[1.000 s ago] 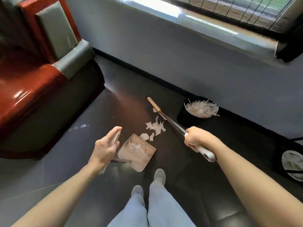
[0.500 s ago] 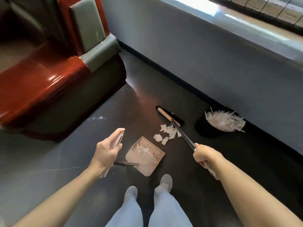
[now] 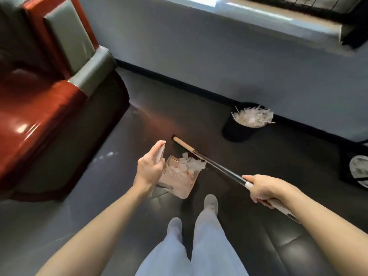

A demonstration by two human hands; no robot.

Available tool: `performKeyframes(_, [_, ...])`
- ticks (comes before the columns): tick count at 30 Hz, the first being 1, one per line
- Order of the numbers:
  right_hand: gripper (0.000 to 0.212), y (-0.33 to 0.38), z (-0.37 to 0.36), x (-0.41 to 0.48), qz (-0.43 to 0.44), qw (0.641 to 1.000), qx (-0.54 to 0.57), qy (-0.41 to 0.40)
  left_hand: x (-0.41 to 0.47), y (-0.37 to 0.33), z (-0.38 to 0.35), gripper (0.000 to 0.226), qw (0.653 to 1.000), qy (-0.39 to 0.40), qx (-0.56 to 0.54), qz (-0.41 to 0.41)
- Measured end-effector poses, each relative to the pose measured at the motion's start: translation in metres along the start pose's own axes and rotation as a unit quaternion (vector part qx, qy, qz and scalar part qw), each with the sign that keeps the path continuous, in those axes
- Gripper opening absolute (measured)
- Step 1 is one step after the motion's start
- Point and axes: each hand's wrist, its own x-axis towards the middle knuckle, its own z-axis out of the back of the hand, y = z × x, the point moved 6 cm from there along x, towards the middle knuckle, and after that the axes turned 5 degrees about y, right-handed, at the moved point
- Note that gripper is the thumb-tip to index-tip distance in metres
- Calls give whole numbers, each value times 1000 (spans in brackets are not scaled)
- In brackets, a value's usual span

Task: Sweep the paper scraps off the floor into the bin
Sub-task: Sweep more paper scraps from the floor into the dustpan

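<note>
My left hand grips the pale upright handle of a beige dustpan that rests on the dark floor just ahead of my feet. White paper scraps lie heaped in the pan and at its far lip. My right hand holds the broom handle. The broom head lies against the pan's far edge, right behind the scraps. A black bin, brim-full of white shreds, stands by the wall to the far right of the pan.
A red and grey armchair fills the left side. The grey wall with a black skirting runs behind the bin. Another dark container with white contents sits at the right edge. My feet stand just behind the pan.
The broom has swept toward me, and the scraps that lay on the floor beyond the pan are now piled in it and at its lip. My left hand kept its hold on the dustpan handle.
</note>
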Motion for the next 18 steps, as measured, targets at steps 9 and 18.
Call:
performKeyframes(9, [68, 19, -14, 14, -48, 997, -2, -57, 20, -12, -2, 55, 994, 72, 59, -51])
performKeyframes(18, [69, 53, -64, 14, 4, 996, 68, 50, 30, -26, -13, 56, 992, 78, 73, -62])
